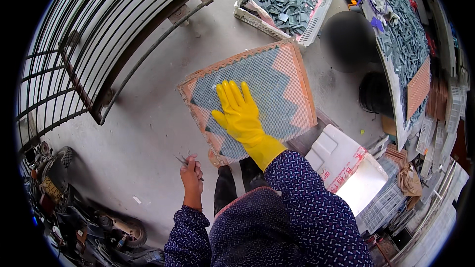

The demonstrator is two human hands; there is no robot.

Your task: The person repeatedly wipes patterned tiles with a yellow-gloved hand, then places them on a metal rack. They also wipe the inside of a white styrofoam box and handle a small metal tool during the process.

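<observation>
My right hand (240, 116), in a yellow rubber glove, lies flat with fingers spread on a mesh-covered mosaic sheet (269, 81). Under the white netting the sheet shows a grey-green zigzag field with pinkish-orange areas. An orange ridged tray (304, 84) shows along its far and right edges. Off the sheet's near left corner, my bare left hand (192, 174) is closed around a thin pointed metal tool (182, 159); its exact kind is too small to make out.
Beyond the sheet stands a white plastic crate (267, 28) of grey tile strips. More strips cover a table (388, 69) at right, near a black round stool (349, 39). A white foam box (334, 155) sits near right. A metal rack (123, 39) and a motorbike (118, 230) stand left.
</observation>
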